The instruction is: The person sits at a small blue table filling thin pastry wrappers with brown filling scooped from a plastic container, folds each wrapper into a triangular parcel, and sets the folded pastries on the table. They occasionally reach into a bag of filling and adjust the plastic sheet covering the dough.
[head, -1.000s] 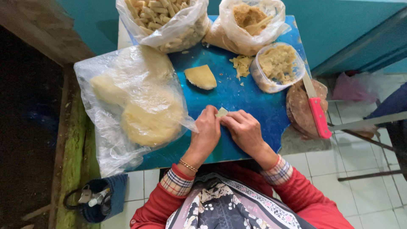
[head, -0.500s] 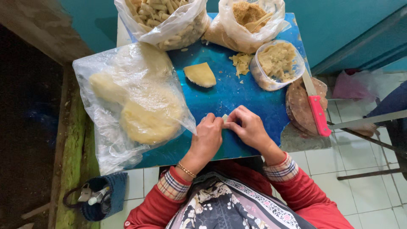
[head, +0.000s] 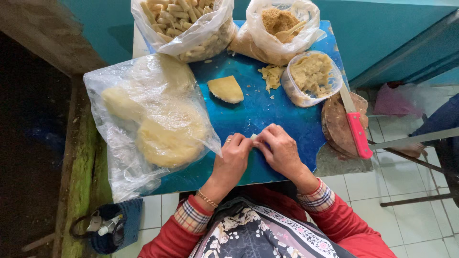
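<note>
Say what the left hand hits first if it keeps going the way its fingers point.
The left hand points up-right, toward the right hand. First comes the small pale dough piece pinched between them, then the right hand's fingers.

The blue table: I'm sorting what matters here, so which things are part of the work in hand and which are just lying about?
In use:
left hand
right hand
small dough piece pinched between them

Lying about:
dough wedge
bag of dough rounds
bag of rolled sticks
tub of filling
red-handled knife
</note>
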